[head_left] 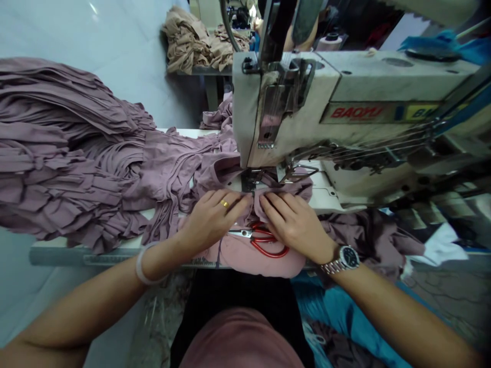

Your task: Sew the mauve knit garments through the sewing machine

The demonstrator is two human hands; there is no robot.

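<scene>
Open left grip (213,221) and right grip (296,225) press mauve knit fabric (264,259) flat at the sewing machine (345,112).
Red-handled scissors (269,241) lie just below both grips; a pile of mauve strips (57,153) sits left of them.

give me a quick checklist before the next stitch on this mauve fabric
Left hand clear of the presser foot: ok
Right hand clear of the presser foot: ok
Mauve fabric reaching the presser foot: ok
Presser foot lowered: cannot tell
Red-handled scissors out of the way: not ok, they lie on the fabric just below the hands
</scene>
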